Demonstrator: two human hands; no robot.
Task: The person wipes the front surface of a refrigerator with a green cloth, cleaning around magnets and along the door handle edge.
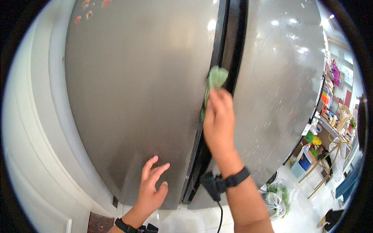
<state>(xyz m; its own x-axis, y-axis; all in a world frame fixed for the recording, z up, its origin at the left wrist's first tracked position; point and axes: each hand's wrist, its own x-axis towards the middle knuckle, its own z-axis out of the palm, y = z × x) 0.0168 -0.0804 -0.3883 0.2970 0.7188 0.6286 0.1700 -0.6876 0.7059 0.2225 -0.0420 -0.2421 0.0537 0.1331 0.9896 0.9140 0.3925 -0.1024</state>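
A green cloth (pixel 217 76) is bunched in the fingers of my right hand (pixel 220 119), which presses it against the dark recessed strip (pixel 235 38) between two refrigerator doors. The cloth and hand are slightly blurred. To the lower left, my left hand (pixel 153 183) hangs near the grey left door (pixel 140 96), fingers apart and holding nothing; whether its fingertips touch the door I cannot tell. The right door (pixel 271 87) shows light streaks and reflected lamps. Both wrists wear black straps, and a black device with a cable (pixel 220 215) sits at my right wrist.
Small stickers (pixel 89 14) dot the upper left door. A white panelled door (pixel 20 139) stands at left. On the tiled floor (pixel 291 215) lie plastic bags with greens (pixel 276 201). Farther right are a gold-legged stand (pixel 323 163), a light blue bin (pixel 301 163) and a cluttered counter.
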